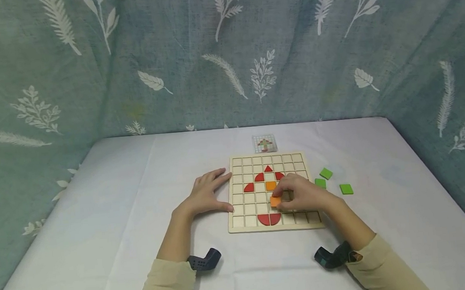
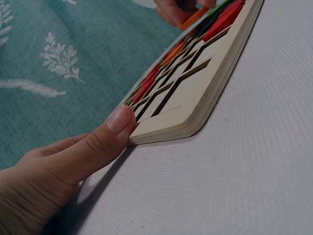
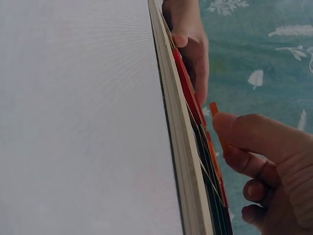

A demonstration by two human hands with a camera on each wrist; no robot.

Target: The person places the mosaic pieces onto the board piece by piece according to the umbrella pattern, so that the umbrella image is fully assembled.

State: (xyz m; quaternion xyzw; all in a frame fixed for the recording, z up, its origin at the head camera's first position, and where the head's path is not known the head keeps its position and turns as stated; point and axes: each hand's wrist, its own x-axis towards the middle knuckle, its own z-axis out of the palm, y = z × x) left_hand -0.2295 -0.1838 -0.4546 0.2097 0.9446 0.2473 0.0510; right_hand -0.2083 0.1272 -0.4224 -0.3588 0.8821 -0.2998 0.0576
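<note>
Over the grid board [image 1: 242,199], my right hand [image 1: 302,193] pinches an orange square [image 1: 275,201] between thumb and fingers; my left hand [image 1: 203,195] lies with fingers spread, thumb and fingertips at the board's left edge. I judge it best to align the square's corners with the cell ridges before letting go, left fingers steadying the board against sliding. My right hand covers several cells, contents unknown; the picture card [image 1: 264,143] is too small to read exactly.
</note>
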